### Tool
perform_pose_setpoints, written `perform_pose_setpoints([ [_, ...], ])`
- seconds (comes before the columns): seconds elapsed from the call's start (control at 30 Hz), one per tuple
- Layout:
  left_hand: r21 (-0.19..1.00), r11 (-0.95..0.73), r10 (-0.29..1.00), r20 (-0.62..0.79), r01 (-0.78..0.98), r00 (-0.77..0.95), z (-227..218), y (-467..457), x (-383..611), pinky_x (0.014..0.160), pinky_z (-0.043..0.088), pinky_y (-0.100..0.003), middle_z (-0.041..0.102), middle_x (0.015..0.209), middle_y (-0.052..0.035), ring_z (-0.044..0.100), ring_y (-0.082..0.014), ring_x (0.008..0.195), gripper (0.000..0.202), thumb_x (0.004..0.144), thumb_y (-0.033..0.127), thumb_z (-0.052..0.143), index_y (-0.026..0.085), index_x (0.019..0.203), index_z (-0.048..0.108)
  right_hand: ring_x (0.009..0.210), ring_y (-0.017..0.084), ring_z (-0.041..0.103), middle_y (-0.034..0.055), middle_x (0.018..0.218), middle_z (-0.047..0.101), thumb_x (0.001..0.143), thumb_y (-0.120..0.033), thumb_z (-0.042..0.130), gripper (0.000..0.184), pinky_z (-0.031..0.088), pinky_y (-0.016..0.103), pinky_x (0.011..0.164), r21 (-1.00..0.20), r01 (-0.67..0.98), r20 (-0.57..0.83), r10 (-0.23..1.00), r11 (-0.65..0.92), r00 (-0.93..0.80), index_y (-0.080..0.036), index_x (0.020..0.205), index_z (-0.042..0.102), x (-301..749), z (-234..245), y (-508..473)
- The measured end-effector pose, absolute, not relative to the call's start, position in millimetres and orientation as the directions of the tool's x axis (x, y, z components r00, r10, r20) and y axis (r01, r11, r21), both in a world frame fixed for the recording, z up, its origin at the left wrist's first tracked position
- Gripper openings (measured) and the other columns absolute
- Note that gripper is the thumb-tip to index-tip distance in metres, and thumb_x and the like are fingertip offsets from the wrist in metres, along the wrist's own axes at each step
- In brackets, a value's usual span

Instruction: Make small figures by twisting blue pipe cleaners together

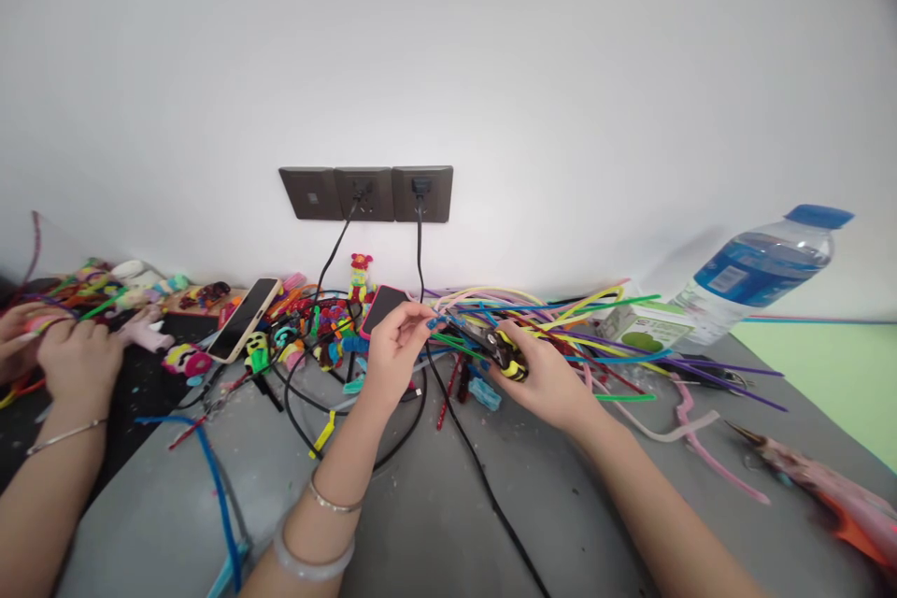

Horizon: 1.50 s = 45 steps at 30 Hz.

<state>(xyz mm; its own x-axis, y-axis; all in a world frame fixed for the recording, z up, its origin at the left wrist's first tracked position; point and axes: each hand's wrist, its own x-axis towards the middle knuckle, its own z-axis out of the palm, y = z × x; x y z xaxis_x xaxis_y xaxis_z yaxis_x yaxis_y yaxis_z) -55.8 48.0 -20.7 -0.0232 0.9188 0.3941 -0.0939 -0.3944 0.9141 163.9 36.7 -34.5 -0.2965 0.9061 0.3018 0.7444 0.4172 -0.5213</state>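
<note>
My right hand (543, 374) is wrapped round a pair of pliers (501, 350) with black-and-yellow handles, its jaws pointing left. Just beyond the jaws my left hand (398, 341) is closed in a pinch on a small blue piece of pipe cleaner (435, 323), close to the tip of the pliers. Right behind both hands lies a loose bundle of colourful pipe cleaners (595, 308). Beneath my right hand rests a light blue clip-like piece (483, 392) on the grey table (448, 505).
A tilted water bottle (763, 266), a green-and-white box (645, 325) and a glue gun (813, 476) stand or lie to the right. Black cables (483, 476) cross the table from wall sockets (364, 194). Leftward are phones (245, 318), small fuzzy figures (258, 350) and another person's hands (78, 355).
</note>
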Motion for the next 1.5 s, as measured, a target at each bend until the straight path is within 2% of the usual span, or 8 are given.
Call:
perform_pose_setpoints([
  [0.2,0.916,-0.393,0.919,0.393,-0.083,-0.022,-20.6,47.7,-55.7,0.077,0.056,-0.025,0.066,0.085,-0.0037,0.064,-0.0130,0.077,0.021,0.084,0.037,0.066,0.017,0.088,0.066,0.094,0.030,0.071,0.0128,0.105,0.073,0.079,-0.034,0.059,0.041,0.053,0.034,0.074,-0.491,0.762,0.316,0.901,0.423,-0.296,-0.018,0.116,0.059,164.0,-37.1,36.1],
  [0.37,0.901,-0.426,0.905,0.425,-0.082,-0.032,-19.7,48.1,-56.4,0.075,0.056,-0.025,0.065,0.082,-0.0034,0.064,-0.0129,0.074,0.020,0.083,0.037,0.067,0.017,0.086,0.066,0.087,0.029,0.072,0.0108,0.096,0.074,0.078,-0.032,0.059,0.033,0.052,0.032,0.069,-0.468,0.782,0.301,0.906,0.413,-0.298,-0.020,0.108,0.062,161.9,-36.1,34.9],
  [0.67,0.902,-0.423,0.906,0.424,-0.090,-0.012,-19.7,47.5,-55.9,0.077,0.057,-0.026,0.066,0.083,-0.0032,0.065,-0.0129,0.075,0.020,0.084,0.037,0.066,0.017,0.087,0.066,0.091,0.029,0.070,0.0115,0.102,0.073,0.080,-0.034,0.056,0.038,0.052,0.034,0.074,-0.520,0.737,0.310,0.899,0.432,-0.309,-0.018,0.114,0.058,162.0,-32.3,34.5],
  [0.83,0.899,-0.435,0.900,0.435,-0.051,-0.019,-18.4,45.9,-56.4,0.075,0.056,-0.023,0.067,0.084,-0.0035,0.065,-0.0130,0.078,0.020,0.085,0.037,0.066,0.017,0.087,0.066,0.081,0.025,0.069,0.0083,0.092,0.073,0.078,-0.030,0.056,0.029,0.049,0.031,0.070,-0.531,0.737,0.270,0.908,0.419,-0.321,-0.020,0.105,0.060,162.6,-26.5,32.9],
  [1.03,0.915,-0.387,0.922,0.387,-0.113,-0.021,-17.3,45.6,-54.7,0.078,0.058,-0.027,0.067,0.083,-0.0037,0.066,-0.0137,0.075,0.024,0.083,0.040,0.067,0.017,0.086,0.065,0.066,0.022,0.063,0.0036,0.077,0.069,0.079,-0.029,0.056,0.018,0.044,0.028,0.060,-0.556,0.720,0.256,0.909,0.416,-0.328,-0.021,0.095,0.057,158.6,-23.7,31.5],
  [1.2,0.929,-0.345,0.939,0.340,-0.136,-0.059,-17.0,45.7,-52.6,0.071,0.057,-0.026,0.067,0.085,-0.0047,0.066,-0.0151,0.076,0.030,0.081,0.046,0.068,0.018,0.091,0.062,0.067,0.021,0.062,0.0032,0.077,0.067,0.080,-0.030,0.054,0.014,0.042,0.028,0.060,-0.549,0.725,0.265,0.909,0.416,-0.320,-0.022,0.091,0.055,155.4,-28.6,31.7],
  [1.37,0.964,-0.246,0.955,0.260,-0.105,0.143,-19.1,40.8,-43.0,0.066,0.053,-0.027,0.066,0.075,-0.0049,0.063,-0.0160,0.069,0.037,0.085,0.053,0.059,0.017,0.082,0.062,0.063,0.020,0.061,0.0029,0.074,0.066,0.080,-0.030,0.053,0.013,0.042,0.027,0.058,-0.564,0.723,0.271,0.916,0.400,-0.296,-0.022,0.090,0.054,152.5,-29.4,30.6],
  [1.5,0.961,-0.266,0.948,0.274,-0.072,0.162,-22.0,37.5,-36.4,0.068,0.051,-0.026,0.065,0.079,-0.0049,0.061,-0.0156,0.071,0.039,0.083,0.055,0.061,0.016,0.083,0.061,0.058,0.019,0.060,0.0015,0.070,0.066,0.078,-0.027,0.053,0.009,0.039,0.026,0.053,-0.569,0.720,0.266,0.917,0.397,-0.296,-0.023,0.086,0.051,150.1,-27.4,29.5],
])
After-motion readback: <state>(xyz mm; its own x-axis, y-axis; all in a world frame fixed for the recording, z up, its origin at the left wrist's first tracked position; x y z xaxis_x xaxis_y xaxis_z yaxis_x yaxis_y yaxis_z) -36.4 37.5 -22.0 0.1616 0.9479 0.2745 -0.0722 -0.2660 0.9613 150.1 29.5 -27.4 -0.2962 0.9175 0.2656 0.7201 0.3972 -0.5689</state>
